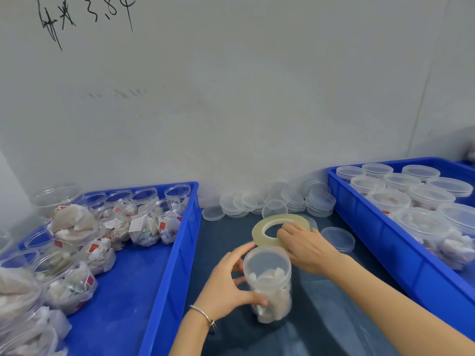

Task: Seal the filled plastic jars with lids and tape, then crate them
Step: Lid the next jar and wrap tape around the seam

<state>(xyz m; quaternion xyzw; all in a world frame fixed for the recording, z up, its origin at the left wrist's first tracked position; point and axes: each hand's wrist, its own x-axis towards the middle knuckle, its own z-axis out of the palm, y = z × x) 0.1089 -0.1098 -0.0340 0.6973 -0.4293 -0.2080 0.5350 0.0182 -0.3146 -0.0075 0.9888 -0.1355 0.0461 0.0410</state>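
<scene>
Jar (267, 281), lidded and filled, stands gripped by curled left-hand (228, 286) fingers while right hand (305, 246) pinches tape roll (275, 230) at twelve o'clock.

My right hand (305, 246) hides the tape roll's (267, 228) near edge; the left crate (164, 253) runs off the frame's lower left.
</scene>
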